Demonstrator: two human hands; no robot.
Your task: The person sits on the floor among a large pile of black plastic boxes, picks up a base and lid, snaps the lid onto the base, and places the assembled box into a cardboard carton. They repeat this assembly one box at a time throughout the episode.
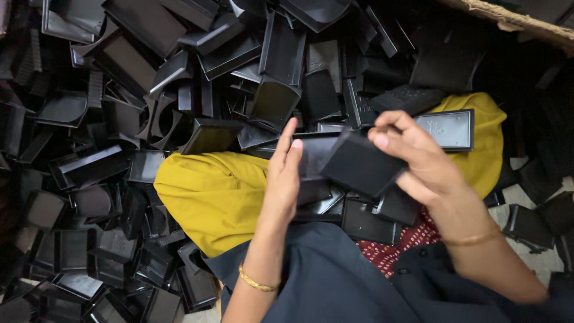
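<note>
A deep heap of black plastic parts (137, 90) fills nearly the whole view, spreading from the far edge down the left side: open-topped trays, curved shells and ribbed pieces, glossy and hard, lying tilted and overlapping at every angle. At the far right corner a torn edge of brown cardboard (514, 21) borders the heap. Over the person's lap lies a mustard-yellow cloth (215, 191), soft and folded, with black parts resting along its far edge; a dark grey garment (335, 281) covers the near middle, and a strip of red patterned fabric (394, 248) shows beside it. A flat rectangular black lid (451, 128) with a raised rim and faint moulded marks lies on the yellow cloth just beyond the right hand. The right hand (418, 161) grips a black box-shaped part (362, 164), matt and smooth, with thumb and fingers closed over its far corner, holding it tilted above the lap. The left hand (284, 176) stands flat and open, fingers straight, its palm pressed against the side of a second black tray (317, 152) that meets the box-shaped part. A thin gold bangle circles each wrist.
</note>
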